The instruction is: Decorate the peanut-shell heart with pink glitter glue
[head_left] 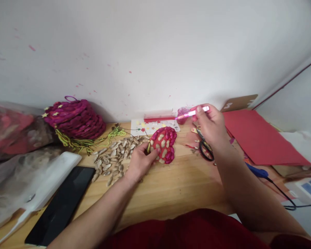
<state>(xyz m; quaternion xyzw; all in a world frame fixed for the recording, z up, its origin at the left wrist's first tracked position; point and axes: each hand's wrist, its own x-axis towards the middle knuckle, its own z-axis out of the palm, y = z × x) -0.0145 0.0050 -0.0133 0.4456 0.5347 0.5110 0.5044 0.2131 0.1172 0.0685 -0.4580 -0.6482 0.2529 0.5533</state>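
Note:
My left hand [142, 159] grips the left edge of a red heart-shaped ornament [160, 140] covered with peanut shells. The shells along its upper and right edges are painted shiny magenta, while those in the middle are bare tan. In my right hand [211, 122] is a slim paintbrush [190, 113] with a pale handle, its magenta tip pointing left. That tip is apart from the ornament, close to a pink-stained paint cup [182, 115]. Loose peanut shells [114, 157] are heaped left of my left hand. Black-handled scissors [206, 151] lie below my right hand.
A stack of magenta ornaments [79, 119] with yellow-green tassels stands by the wall. Star stickers cover a white sheet [151, 127] behind the ornament. At left lie a black phone [62, 204] and a white power strip [57, 176]; at right, red sheets [264, 136] and a blue corded tool [256, 170].

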